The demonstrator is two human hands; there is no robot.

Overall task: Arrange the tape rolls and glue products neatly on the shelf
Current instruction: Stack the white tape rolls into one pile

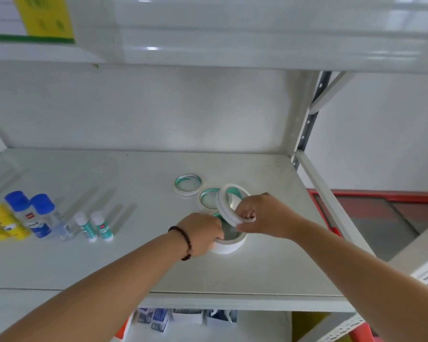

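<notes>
On the white shelf (134,262) my left hand (203,233) grips the rim of a wide white tape roll (230,245) that lies flat. My right hand (265,215) holds thin white tape rolls (224,206) tilted up on edge just above it. Two thin tape rolls with green cores lie flat behind: one (188,184) farther back, one (209,198) partly hidden by the held rolls. At the left stand two blue-capped glue bottles (38,215) and two small white-capped glue sticks (94,224).
A yellow pack (3,223) lies at the shelf's far left edge. A shelf board (232,33) hangs close overhead. The metal upright (307,124) bounds the right side. Boxes (158,319) sit on the shelf below.
</notes>
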